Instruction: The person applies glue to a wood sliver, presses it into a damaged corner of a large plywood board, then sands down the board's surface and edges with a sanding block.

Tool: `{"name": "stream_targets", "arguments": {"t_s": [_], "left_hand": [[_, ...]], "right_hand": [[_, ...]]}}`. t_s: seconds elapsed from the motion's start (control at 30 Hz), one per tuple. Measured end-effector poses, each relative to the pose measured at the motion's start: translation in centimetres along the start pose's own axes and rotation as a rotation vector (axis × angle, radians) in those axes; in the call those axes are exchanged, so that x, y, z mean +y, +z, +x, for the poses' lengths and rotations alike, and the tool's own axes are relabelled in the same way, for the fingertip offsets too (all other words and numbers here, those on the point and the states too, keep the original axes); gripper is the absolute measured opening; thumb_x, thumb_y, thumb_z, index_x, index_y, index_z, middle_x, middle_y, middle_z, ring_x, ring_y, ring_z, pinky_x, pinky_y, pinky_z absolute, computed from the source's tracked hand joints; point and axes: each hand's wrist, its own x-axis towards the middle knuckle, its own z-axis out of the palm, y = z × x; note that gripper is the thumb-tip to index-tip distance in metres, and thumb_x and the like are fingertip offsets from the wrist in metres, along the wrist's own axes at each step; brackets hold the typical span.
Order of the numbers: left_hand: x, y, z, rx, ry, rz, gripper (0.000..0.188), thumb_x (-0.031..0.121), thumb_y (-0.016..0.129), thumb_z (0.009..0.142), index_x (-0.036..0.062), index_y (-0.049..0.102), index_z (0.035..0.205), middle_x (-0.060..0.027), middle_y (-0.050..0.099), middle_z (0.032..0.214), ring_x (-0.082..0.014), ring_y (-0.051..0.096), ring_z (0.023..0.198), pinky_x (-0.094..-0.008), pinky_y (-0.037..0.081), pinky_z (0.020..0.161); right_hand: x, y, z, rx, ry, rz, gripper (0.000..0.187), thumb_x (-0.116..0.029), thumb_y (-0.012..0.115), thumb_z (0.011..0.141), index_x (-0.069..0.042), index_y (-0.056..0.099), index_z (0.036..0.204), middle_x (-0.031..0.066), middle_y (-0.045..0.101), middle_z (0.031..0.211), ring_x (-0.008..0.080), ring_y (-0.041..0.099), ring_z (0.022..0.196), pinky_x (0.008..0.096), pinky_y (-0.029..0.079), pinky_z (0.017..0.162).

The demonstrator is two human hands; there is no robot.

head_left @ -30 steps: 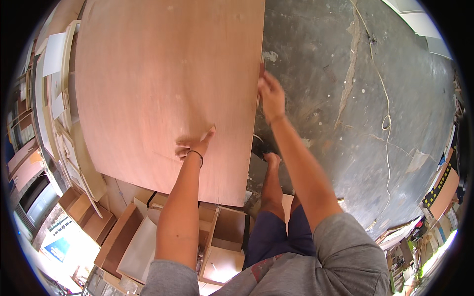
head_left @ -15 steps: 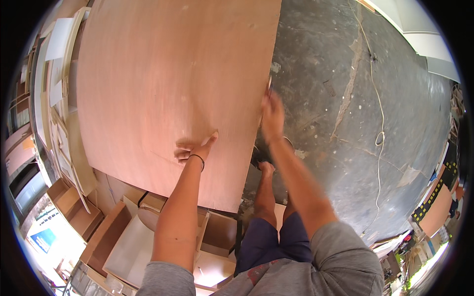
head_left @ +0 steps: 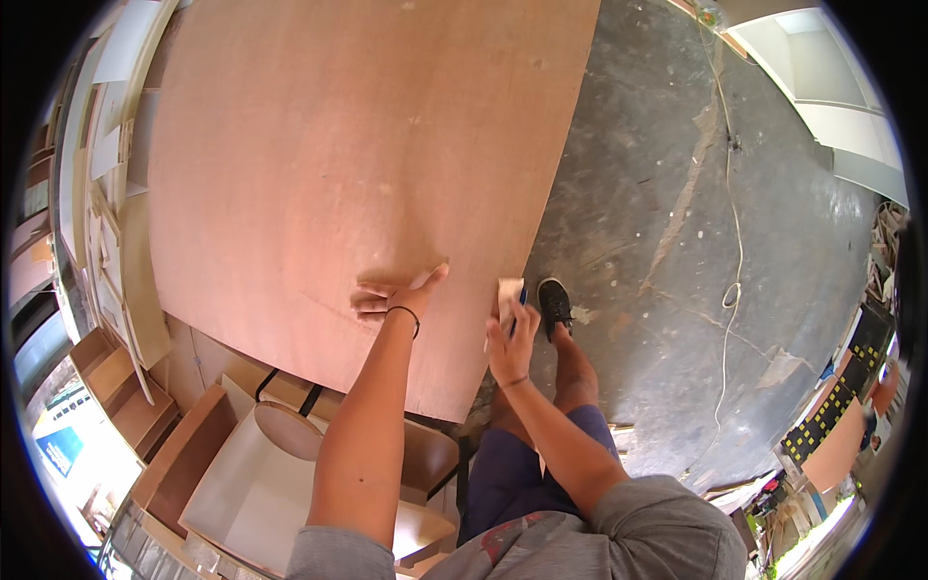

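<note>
A large reddish-brown plywood sheet (head_left: 319,145) lies in front of me and fills the upper middle of the view. My left hand (head_left: 401,295) rests on its surface near the close end, fingers spread and holding nothing. At the sheet's right edge, my right hand (head_left: 514,343) is closed around a small flat tan block with a blue side (head_left: 509,288). The block sits against that edge; my fingers cover its lower part, so its exact kind cannot be made out.
Wooden boxes and drawers (head_left: 193,454) stand at the lower left, with a round-topped piece (head_left: 288,430) among them. Boards (head_left: 111,203) lean along the left side. A pale cable (head_left: 737,213) runs across the dark floor (head_left: 638,203) at right. White cabinets (head_left: 831,126) stand far right.
My right hand has come back toward me along the sheet's edge with the block. My left hand keeps its place on the sheet. A shoe now shows on the floor beside the edge.
</note>
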Motion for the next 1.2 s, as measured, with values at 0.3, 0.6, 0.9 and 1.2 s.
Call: {"name": "stream_targets", "arguments": {"t_s": [0.3, 0.6, 0.9, 1.2], "left_hand": [[0.4, 0.1, -0.5, -0.035, 0.052, -0.008, 0.161, 0.086, 0.068, 0.037, 0.0048, -0.023, 0.142, -0.0314, -0.021, 0.146, -0.0501, -0.017, 0.136, -0.0634, 0.004, 0.108], [-1.2, 1.4, 1.7, -0.039, 0.034, 0.09, 0.162, 0.084, 0.07, 0.038, 0.0056, -0.031, 0.138, -0.0327, -0.023, 0.145, -0.0488, -0.019, 0.136, -0.0598, 0.004, 0.11], [2.3, -3.6, 2.8, -0.013, 0.26, 0.004, 0.15, 0.057, 0.087, 0.045, 0.0021, -0.01, 0.145, -0.0222, 0.004, 0.151, -0.0392, -0.004, 0.14, -0.0506, 0.005, 0.114], [23.5, -5.5, -4.2, 0.038, 0.022, 0.172, 0.146, 0.087, 0.058, 0.054, -0.0009, -0.019, 0.142, -0.0201, -0.009, 0.154, -0.0434, -0.015, 0.138, -0.058, 0.002, 0.11]], "right_hand": [[-1.7, -0.5, 28.5, 0.288, -0.131, -0.092, 0.045, -0.03, 0.056, 0.091, -0.006, 0.047, 0.128, 0.0214, 0.047, 0.115, 0.0382, 0.046, 0.109, 0.0418, 0.038, 0.095], [-2.6, -2.1, 37.2, 0.309, -0.158, -0.029, 0.045, -0.029, 0.055, 0.091, -0.004, 0.045, 0.127, 0.0216, 0.048, 0.115, 0.0393, 0.047, 0.108, 0.0425, 0.039, 0.094], [-2.5, -5.3, 22.2, -0.076, 0.503, 0.565, 0.041, -0.025, 0.057, 0.092, -0.002, 0.046, 0.125, 0.0153, 0.052, 0.115, 0.0217, 0.05, 0.109, 0.0341, 0.041, 0.09], [-1.9, -3.2, 21.3, 0.017, 0.5, 0.689, 0.036, -0.015, 0.06, 0.09, -0.001, 0.051, 0.122, 0.0103, 0.056, 0.111, 0.0198, 0.056, 0.099, 0.0311, 0.043, 0.091]]}}
